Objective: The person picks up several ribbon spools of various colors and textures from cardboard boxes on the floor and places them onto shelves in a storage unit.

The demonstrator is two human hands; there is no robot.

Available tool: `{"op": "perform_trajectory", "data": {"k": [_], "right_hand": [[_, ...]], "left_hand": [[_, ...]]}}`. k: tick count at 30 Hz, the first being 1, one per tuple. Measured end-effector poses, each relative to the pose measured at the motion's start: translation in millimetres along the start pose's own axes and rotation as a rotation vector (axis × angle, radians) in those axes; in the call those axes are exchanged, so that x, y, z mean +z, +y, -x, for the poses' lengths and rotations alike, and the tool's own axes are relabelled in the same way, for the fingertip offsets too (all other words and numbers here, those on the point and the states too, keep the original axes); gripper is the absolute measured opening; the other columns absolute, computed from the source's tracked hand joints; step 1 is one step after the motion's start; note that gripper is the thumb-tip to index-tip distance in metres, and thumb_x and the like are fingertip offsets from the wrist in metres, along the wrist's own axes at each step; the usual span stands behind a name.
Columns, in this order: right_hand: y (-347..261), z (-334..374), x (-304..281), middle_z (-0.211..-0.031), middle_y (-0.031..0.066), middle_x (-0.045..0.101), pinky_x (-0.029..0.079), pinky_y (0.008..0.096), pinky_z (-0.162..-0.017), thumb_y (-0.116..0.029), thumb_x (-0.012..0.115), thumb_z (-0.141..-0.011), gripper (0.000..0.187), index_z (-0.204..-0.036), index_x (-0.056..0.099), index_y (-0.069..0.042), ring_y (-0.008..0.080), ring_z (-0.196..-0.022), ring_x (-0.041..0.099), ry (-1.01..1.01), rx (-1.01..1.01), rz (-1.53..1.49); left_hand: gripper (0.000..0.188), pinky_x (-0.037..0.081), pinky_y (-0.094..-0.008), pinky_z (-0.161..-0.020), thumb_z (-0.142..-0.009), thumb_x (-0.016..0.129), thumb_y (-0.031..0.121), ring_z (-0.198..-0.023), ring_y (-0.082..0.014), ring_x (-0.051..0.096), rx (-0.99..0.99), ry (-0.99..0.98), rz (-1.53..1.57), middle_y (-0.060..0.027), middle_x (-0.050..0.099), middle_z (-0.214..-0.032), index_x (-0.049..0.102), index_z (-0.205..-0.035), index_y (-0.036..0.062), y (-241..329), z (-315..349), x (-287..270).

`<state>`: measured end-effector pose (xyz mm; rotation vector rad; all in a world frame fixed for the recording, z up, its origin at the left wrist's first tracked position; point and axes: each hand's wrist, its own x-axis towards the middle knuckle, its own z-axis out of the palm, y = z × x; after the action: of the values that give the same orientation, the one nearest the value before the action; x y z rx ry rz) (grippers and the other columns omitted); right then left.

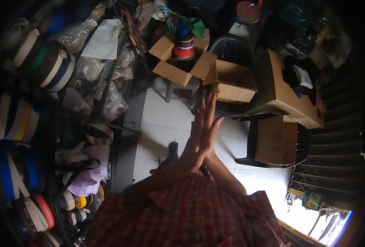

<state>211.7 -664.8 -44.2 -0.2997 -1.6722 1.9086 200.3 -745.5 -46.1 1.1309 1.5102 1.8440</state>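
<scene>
Box (237, 94), its top open, is seen on a far chair (231, 38) just right of a carton (171, 75), beyond a person's joined hands. Nothing is gripped: the left hand (195, 143) and right hand (209, 138) are pressed together, apparently palm to palm, with fingers extended and pointed at the far side. The box's near left corner is overlapped by the fingertips in this view; whether it is touched cannot be told.

Opening of the boxes is judged done, with flaps spread on the carton, where rolls (183, 52), one of them red, are stacked. The carton is supported by a grey stool (183, 89). No box is seen sealed, so closing is judged not yet done. No contents can be made out in the box from this angle, and how much work is left cannot be told. A third box (269, 140) is held on a near chair (246, 159) at right; more rolls are shelved along the left.
</scene>
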Motion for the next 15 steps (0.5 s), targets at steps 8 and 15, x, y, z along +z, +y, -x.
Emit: {"op": "perform_trajectory", "data": {"k": [8, 15], "right_hand": [[0, -41, 35, -0.156, 0.0214, 0.001, 0.003, 0.0442, -0.115, -0.053, 0.016, -0.098, 0.076, -0.149, -0.005, -0.001, 0.0359, -0.145, 0.002, -0.4, -0.036, 0.075], [23, -108, 14, -0.155, 0.0246, 0.003, -0.001, 0.0474, -0.115, -0.037, 0.028, -0.098, 0.068, -0.149, 0.008, 0.003, 0.0355, -0.145, 0.001, -0.628, -0.092, 0.217]], "left_hand": [[0.075, -0.004, -0.043, -0.114, -0.093, 0.009, 0.066, -0.146, -0.0282, -0.006, -0.068, 0.461, 0.195, -0.0146, -0.005, -0.158, -0.006, -0.152, 0.0218, -14, -95, -86], [0.083, -0.001, -0.0431, -0.112, -0.086, 0.012, 0.077, -0.146, -0.0262, -0.008, -0.105, 0.601, 0.382, -0.0117, -0.005, -0.159, -0.003, -0.152, 0.0295, -33, -163, -134]]}}
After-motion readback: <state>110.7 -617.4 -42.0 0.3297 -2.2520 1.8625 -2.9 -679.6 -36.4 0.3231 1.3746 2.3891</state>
